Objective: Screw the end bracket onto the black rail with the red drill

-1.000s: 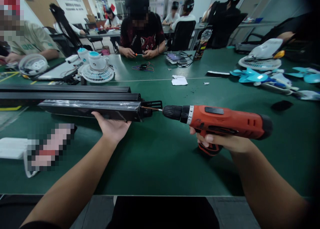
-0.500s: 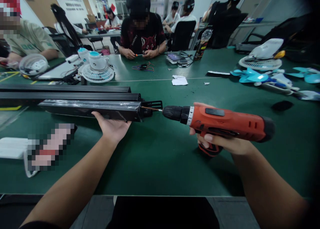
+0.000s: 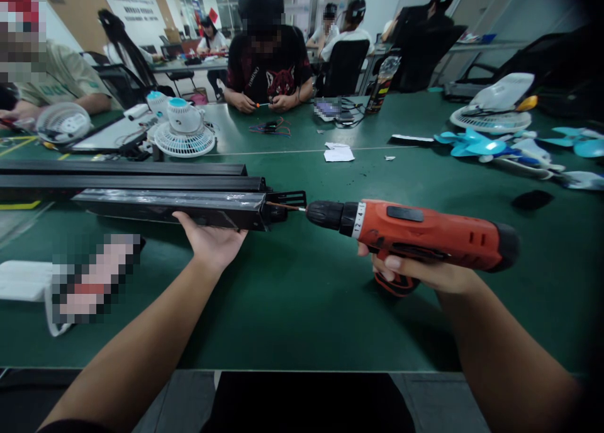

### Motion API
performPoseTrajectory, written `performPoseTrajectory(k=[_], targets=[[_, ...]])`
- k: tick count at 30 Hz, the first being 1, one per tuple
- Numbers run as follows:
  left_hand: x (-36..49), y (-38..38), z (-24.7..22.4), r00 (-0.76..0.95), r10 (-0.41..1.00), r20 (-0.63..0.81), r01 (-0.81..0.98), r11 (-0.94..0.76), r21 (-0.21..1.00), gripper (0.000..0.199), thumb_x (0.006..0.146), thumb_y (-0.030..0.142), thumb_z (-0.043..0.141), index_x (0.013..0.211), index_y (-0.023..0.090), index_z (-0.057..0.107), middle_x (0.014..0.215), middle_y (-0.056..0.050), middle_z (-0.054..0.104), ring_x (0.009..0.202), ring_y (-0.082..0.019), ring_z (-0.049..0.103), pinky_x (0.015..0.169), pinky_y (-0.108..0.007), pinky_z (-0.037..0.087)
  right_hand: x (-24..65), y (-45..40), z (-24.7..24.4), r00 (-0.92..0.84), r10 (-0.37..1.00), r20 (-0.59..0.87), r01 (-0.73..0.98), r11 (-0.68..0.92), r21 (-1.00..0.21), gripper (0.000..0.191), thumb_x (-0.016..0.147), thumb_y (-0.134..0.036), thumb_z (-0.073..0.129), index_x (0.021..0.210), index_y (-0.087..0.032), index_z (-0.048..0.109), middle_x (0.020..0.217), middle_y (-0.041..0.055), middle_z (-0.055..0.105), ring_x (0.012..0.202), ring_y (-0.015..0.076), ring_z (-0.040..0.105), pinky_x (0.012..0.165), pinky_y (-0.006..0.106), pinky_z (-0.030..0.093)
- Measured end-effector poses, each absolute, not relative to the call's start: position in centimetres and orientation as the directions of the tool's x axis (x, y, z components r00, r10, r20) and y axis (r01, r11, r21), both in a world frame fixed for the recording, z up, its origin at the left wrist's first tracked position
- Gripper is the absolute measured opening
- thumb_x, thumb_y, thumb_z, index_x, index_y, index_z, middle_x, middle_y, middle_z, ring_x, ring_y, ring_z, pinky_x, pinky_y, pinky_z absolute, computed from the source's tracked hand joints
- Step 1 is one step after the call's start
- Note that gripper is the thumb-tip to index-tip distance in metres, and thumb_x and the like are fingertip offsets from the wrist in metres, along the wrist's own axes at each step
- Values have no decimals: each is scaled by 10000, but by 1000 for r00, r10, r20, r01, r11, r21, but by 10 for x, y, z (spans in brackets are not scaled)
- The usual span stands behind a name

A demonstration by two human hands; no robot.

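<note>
My left hand cups the near black bar from below, its thumb against the front side. Shiny film covers part of that bar, and a dark end fitting with a slotted bracket sticks out of its right end. My right hand is wrapped round the handle of an orange cordless drill, which points left. A long thin bit runs from the black chuck to the bar's end. Where its tip meets the bar is too small to make out.
More black bars lie behind the held one. At left are a phone and a white strapped item. White fans stand farther back, blue fan blades lie at right. A co-worker sits opposite, holding a small tool.
The drill has rolled and dipped very slightly in my right hand. My left hand and the black bar stay where they were.
</note>
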State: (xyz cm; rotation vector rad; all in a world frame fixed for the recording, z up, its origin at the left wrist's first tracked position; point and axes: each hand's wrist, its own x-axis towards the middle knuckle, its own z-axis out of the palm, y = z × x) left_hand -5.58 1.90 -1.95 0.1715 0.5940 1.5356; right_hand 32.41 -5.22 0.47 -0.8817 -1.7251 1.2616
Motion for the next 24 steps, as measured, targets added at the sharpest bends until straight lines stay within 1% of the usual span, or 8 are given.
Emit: performPoseTrajectory(k=[4, 6, 9, 11, 14, 17, 19, 24], targets=[[-56, 18, -19, -78, 964, -255, -877, 55, 477, 1025, 979, 1062, 330, 1695, 392, 630, 1692, -105, 704, 1619, -368, 605, 1218, -511, 608, 324, -51, 4, -461, 861, 214, 49, 265, -963, 308, 989, -484, 928, 1194, -263, 866, 846, 27, 796, 558, 140, 666, 567, 287, 674], [-56, 18, -18, -82, 962, -259, -874, 55, 483, 1023, 984, 1057, 325, 1701, 391, 625, 1700, -99, 698, 1626, -363, 600, 1219, -506, 610, 323, -52, 3, -444, 877, 186, 12, 213, -977, 441, 971, -456, 948, 1364, -298, 824, 919, 34, 825, 561, 143, 668, 558, 298, 671], [-57, 18, -19, -75, 960, -269, -883, 62, 465, 1023, 975, 1062, 352, 1706, 399, 621, 1707, -102, 691, 1626, -369, 603, 1225, -517, 613, 322, -54, 1, -397, 907, 143, -51, 133, -990, 848, 967, -391, 955, 1720, -399, 566, 1084, 45, 852, 584, 154, 701, 551, 327, 683], [-58, 19, -21, -63, 961, -269, -893, 66, 446, 1020, 969, 1063, 374, 1707, 404, 621, 1711, -105, 687, 1623, -372, 609, 1226, -523, 616, 322, -55, -1, -401, 908, 123, -58, 109, -992, 942, 979, -361, 943, 1788, -428, 466, 1101, 40, 847, 603, 157, 715, 569, 335, 695], [-60, 20, -23, -54, 965, -258, -898, 66, 435, 1013, 969, 1062, 386, 1706, 408, 620, 1716, -104, 685, 1621, -370, 613, 1220, -523, 622, 323, -54, -1, -403, 906, 128, -49, 118, -992, 813, 989, -344, 935, 1710, -419, 567, 1087, 36, 841, 614, 158, 724, 560, 324, 695], [-60, 20, -24, -55, 964, -261, -897, 67, 437, 1011, 966, 1065, 382, 1699, 414, 630, 1704, -104, 695, 1608, -378, 624, 1204, -526, 631, 324, -54, 0, -411, 901, 137, -19, 142, -990, 451, 976, -359, 949, 1397, -335, 792, 1038, 49, 835, 608, 157, 719, 537, 307, 691], [-60, 20, -23, -58, 964, -260, -892, 67, 446, 1010, 972, 1061, 371, 1704, 412, 624, 1710, -101, 692, 1599, -377, 635, 1193, -518, 635, 324, -53, 1, -425, 895, 133, 0, 147, -989, 279, 982, -378, 947, 1222, -289, 838, 1031, 62, 833, 605, 148, 715, 542, 299, 692], [-56, 18, -18, -100, 958, -270, -865, 50, 499, 1025, 995, 1049, 311, 1718, 386, 606, 1735, -103, 674, 1612, -362, 625, 1189, -488, 631, 324, -52, 4, -442, 885, 144, 26, 173, -985, 274, 1004, -447, 929, 1181, -248, 863, 856, 28, 787, 574, 142, 693, 540, 280, 677]])
